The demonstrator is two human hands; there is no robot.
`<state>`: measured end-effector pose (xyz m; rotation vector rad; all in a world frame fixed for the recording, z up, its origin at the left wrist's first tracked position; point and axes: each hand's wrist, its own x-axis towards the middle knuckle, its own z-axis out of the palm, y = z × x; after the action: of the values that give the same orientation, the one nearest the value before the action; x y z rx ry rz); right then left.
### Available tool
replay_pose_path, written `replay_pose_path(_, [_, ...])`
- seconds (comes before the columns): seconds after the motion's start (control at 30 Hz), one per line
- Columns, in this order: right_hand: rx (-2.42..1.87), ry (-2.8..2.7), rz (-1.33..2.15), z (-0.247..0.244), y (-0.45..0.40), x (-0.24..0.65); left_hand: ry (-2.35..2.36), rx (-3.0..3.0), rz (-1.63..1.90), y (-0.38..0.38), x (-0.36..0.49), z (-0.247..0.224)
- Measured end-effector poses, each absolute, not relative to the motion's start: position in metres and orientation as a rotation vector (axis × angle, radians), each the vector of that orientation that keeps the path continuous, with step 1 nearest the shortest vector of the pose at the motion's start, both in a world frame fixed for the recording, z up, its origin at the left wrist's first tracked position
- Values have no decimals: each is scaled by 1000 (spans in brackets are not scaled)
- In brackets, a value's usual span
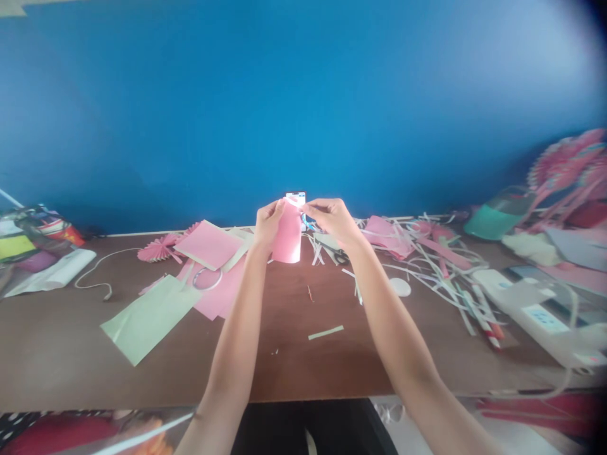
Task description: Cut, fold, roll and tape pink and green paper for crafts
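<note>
Wall (303,95), plain blue, rises beyond the fingers (272,208), with a brown table (284,373) spread below them. Right of the fingers runs a tangle of paper strips (446,251); farther right and nearer the body lies a long white device (521,300). A pale green sheet (152,319) lies left of the fingers and nearer the body, with a pink sheet (208,243) closer to them on that side. The left hand (267,226) pinches the curved pink paper (286,240) between thumb and fingers near its top, so it hangs just below the fingertips. The right hand (332,218) has thumb and forefinger drawn together at the paper's upper right edge; whether they grip it I cannot tell. A phone (296,194) stands just behind the fingertips. Nearer the body than the fingers, a white disc (401,287) lies to the right and a small green strip (325,332) below.
</note>
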<state>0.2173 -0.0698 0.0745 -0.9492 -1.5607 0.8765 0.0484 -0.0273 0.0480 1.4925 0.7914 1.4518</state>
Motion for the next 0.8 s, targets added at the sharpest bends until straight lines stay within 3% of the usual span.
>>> replay_pose_path(0.8, [-976, -1569, 884, 74, -70, 216, 845, 1563, 1484, -32, 53, 52])
